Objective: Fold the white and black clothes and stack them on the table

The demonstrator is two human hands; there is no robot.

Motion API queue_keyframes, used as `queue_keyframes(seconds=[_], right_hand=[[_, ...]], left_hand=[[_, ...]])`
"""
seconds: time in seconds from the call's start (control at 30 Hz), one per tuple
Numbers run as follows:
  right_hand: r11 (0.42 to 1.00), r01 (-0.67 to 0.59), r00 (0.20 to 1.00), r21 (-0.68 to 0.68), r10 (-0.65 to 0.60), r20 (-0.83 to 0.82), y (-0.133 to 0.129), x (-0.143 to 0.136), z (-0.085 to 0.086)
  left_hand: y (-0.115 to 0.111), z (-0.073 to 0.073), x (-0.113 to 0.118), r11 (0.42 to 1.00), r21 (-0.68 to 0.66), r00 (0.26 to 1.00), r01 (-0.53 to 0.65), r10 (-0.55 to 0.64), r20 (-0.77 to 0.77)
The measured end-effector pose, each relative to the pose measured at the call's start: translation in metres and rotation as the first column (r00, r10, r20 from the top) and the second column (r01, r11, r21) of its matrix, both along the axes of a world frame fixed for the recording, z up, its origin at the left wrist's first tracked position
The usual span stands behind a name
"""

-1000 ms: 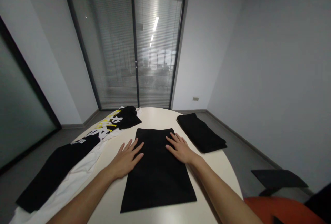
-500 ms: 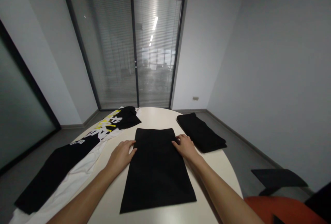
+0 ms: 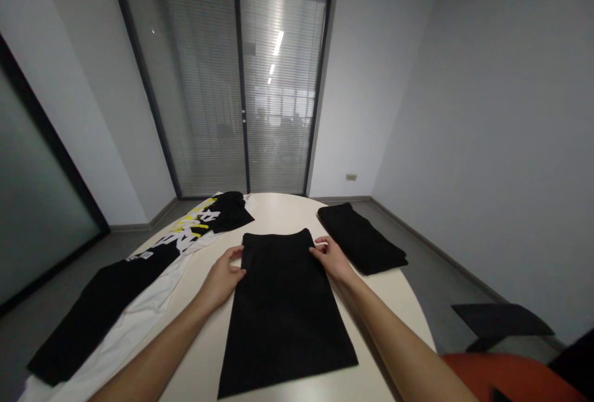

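Observation:
A folded black garment (image 3: pixel 283 309) lies in front of me, narrow end away from me and wide end close to me. My left hand (image 3: pixel 225 275) grips its left side edge, thumb on top and fingers curled at the edge. At the opposite edge my right hand (image 3: pixel 331 258) pinches the cloth the same way. The far edge bows up a little at its corners. To the right of my right hand rests a second folded black garment (image 3: pixel 362 238). Which kind of garment either one is, I cannot tell.
Along the left side of the round white table (image 3: pixel 288 207) lie a black shirt with white and yellow print (image 3: pixel 139 266) and white cloth (image 3: pixel 143 312). An orange chair seat (image 3: pixel 505 377) with a black armrest (image 3: pixel 501 320) stands at lower right. Blind-covered glass panels are behind.
The near edge of the middle garment has shifted toward me, and its far corners have lifted slightly. My fingers have closed more on its side edges.

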State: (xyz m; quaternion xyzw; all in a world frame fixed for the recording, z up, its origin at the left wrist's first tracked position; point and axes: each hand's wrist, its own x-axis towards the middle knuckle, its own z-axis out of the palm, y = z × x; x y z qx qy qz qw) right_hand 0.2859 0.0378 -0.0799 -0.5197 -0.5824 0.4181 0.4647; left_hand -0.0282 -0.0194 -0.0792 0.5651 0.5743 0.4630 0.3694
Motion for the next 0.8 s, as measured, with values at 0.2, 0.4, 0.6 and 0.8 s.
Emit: queue_keyframes(seconds=[0.2, 0.4, 0.6, 0.8], right_hand=[[0.982, -0.074, 0.951, -0.173, 0.017, -0.31, -0.001, 0.002, 0.01], [0.954, -0.174, 0.955, -0.243, 0.103, -0.279, -0.01, 0.006, 0.027], [0.982, -0.138, 0.979, -0.129, 0.116, -0.168, -0.007, 0.007, 0.03], [0.997, -0.072, 0.991, -0.014, 0.07, -0.111, -0.005, 0.013, 0.038]], left_hand=[[-0.008, 0.023, 0.001, 0.982, -0.19, 0.975, -0.018, 0.06, 0.216], [-0.013, 0.034, -0.002, 0.959, -0.282, 0.967, 0.021, 0.052, 0.25], [-0.001, 0.018, -0.01, 0.995, -0.105, 0.979, -0.003, 0.024, 0.205], [-0.004, 0.029, -0.006, 0.993, -0.108, 0.977, -0.047, 0.069, 0.204]])
